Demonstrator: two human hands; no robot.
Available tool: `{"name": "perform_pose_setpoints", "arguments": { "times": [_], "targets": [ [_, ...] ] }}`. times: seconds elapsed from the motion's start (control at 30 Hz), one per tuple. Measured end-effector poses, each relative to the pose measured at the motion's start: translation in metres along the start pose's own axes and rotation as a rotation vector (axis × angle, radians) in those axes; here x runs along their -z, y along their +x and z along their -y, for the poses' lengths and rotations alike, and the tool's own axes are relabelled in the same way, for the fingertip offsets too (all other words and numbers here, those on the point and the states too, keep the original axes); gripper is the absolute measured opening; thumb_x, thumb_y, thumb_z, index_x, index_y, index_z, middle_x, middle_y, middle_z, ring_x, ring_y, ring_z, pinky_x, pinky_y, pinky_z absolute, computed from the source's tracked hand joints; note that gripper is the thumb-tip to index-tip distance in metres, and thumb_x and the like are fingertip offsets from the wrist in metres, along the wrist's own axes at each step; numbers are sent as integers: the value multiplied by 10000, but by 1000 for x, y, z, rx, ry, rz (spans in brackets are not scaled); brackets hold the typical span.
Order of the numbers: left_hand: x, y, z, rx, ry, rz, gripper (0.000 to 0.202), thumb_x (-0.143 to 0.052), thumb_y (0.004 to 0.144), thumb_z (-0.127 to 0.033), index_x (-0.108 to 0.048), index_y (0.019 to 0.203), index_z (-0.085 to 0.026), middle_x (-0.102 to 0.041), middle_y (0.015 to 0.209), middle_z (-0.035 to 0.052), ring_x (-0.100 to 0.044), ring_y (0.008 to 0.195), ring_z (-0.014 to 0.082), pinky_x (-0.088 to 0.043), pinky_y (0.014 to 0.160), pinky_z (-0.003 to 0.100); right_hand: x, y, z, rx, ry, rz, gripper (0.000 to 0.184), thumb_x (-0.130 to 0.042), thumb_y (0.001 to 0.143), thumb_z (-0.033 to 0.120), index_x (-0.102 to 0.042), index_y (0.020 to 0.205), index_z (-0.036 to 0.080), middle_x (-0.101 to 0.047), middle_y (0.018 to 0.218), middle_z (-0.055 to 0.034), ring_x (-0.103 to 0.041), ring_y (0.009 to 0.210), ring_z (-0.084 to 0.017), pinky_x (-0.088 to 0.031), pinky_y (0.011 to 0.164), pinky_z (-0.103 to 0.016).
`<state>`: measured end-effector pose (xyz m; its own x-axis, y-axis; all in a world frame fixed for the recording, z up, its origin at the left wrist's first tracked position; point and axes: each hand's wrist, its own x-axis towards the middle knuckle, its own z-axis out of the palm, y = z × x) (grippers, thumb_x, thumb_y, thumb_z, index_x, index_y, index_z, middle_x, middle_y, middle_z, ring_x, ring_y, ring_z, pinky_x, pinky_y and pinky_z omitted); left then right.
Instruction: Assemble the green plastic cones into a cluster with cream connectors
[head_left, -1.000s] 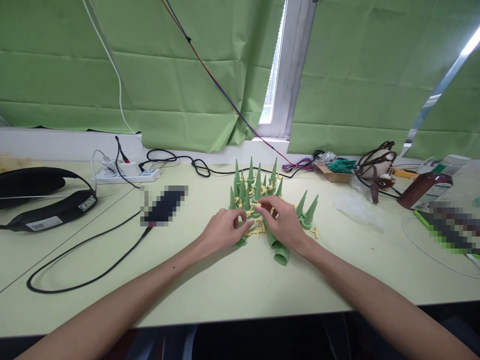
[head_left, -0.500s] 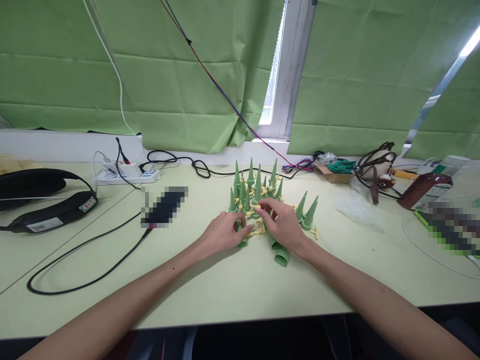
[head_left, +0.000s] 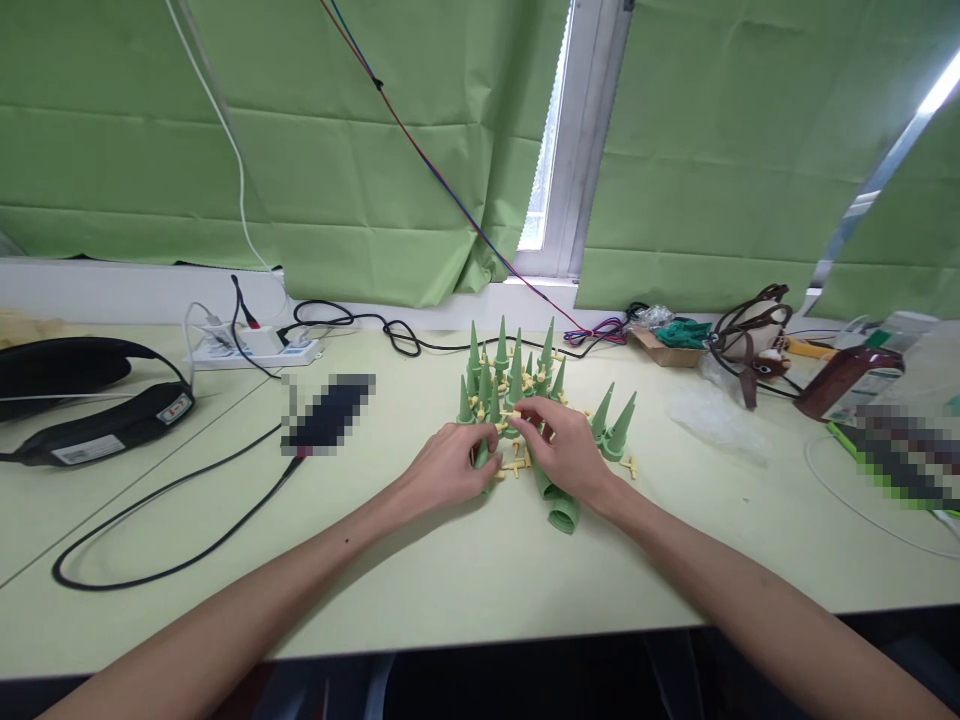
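Observation:
My left hand (head_left: 451, 463) is closed round a green plastic watering spike (head_left: 481, 455), mostly covered by the fingers. My right hand (head_left: 564, 446) pinches a small yellow plastic valve (head_left: 514, 415) between thumb and forefinger, just above and to the right of the left hand. Behind both hands stands a cluster of upright green cone spikes (head_left: 517, 370) with yellow valves among them. Two more cones (head_left: 619, 430) stand right of my right hand, near a loose yellow valve (head_left: 632, 467). Under my right wrist lies a green spike with its round open end (head_left: 563, 515) facing me.
A blurred-out phone (head_left: 330, 415) on a black cable lies left of my hands. A white power strip (head_left: 262, 350) and black headset (head_left: 112, 420) are further left. On the right are a clear plastic bag (head_left: 716, 420), a small cardboard box (head_left: 664, 350) and a dark red bottle (head_left: 851, 382).
My left hand has turned slightly, its thumb drawing in, and the round end of its spike is now more hidden. My right hand stays almost still with the yellow valve.

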<state>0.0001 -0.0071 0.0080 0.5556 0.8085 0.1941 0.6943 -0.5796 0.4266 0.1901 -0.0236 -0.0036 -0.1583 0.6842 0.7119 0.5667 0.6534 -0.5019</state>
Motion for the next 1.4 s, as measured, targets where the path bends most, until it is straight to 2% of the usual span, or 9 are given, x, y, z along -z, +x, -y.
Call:
{"name": "perform_pose_setpoints", "arguments": {
  "times": [0.23,0.33,0.5,0.67,0.77,0.9,1.03,1.2,1.4],
  "targets": [
    [-2,3,5,-95,-66,-151,165,-515,904,-341,-589,904,-194,-637,811,14,-517,621,136,-378,587,258,0,0,0,10,8,-12,108,-565,939,209,-655,988,175,-717,891,-59,-637,709,-163,-512,614,-278],
    [-1,2,4,-128,-133,-255,210,-511,928,-347,-591,1064,-209,-621,860,15,-524,662,130,-415,608,242,0,0,0,15,7,-18,109,-561,943,222,-652,986,180,-713,883,-58,-636,708,-165,-514,616,-282],
    [2,2,0,-24,-405,-325,517,-595,893,-389,-373,1342,-262,-542,804,-35,-509,567,98,-411,540,216,1,0,0,15,2,-24,109,-555,947,225,-647,982,178,-707,876,-55,-629,704,-161,-511,619,-280],
    [2,9,6,69,-700,-344,494,-671,836,-453,-490,1225,-209,-611,826,-2,-624,733,152,-510,680,267,1,0,1,8,12,-22,104,-555,948,228,-642,976,179,-702,870,-56,-625,706,-162,-506,613,-278],
    [4,12,9,72,-751,-299,390,-681,822,-488,-647,1030,-160,-667,890,51,-638,843,183,-510,754,281,1,0,2,11,15,-27,99,-555,947,225,-640,969,179,-695,855,-49,-620,701,-157,-502,612,-275],
    [8,12,7,97,-832,-230,393,-676,815,-527,-681,899,-143,-678,850,56,-639,818,182,-499,712,264,1,0,2,13,19,-32,102,-552,948,231,-637,969,178,-691,846,-46,-618,698,-154,-500,607,-269],
    [9,11,4,163,-923,-169,421,-679,810,-542,-634,969,-154,-655,801,38,-636,728,157,-494,587,235,2,0,2,14,21,-36,121,-539,959,253,-637,974,183,-692,851,-48,-620,704,-156,-504,614,-271],
    [7,11,4,126,-960,-79,430,-635,836,-560,-562,996,-168,-660,812,44,-632,615,148,-477,446,231,2,0,3,13,21,-36,126,-539,961,251,-640,972,178,-695,858,-53,-619,704,-156,-507,613,-272],
    [6,11,3,121,-968,-54,420,-648,833,-549,-563,953,-156,-627,790,40,-631,662,156,-493,460,229,2,0,3,3,24,-24,157,-527,968,287,-644,980,184,-699,863,-60,-626,712,-166,-519,620,-288]
  ]
}}
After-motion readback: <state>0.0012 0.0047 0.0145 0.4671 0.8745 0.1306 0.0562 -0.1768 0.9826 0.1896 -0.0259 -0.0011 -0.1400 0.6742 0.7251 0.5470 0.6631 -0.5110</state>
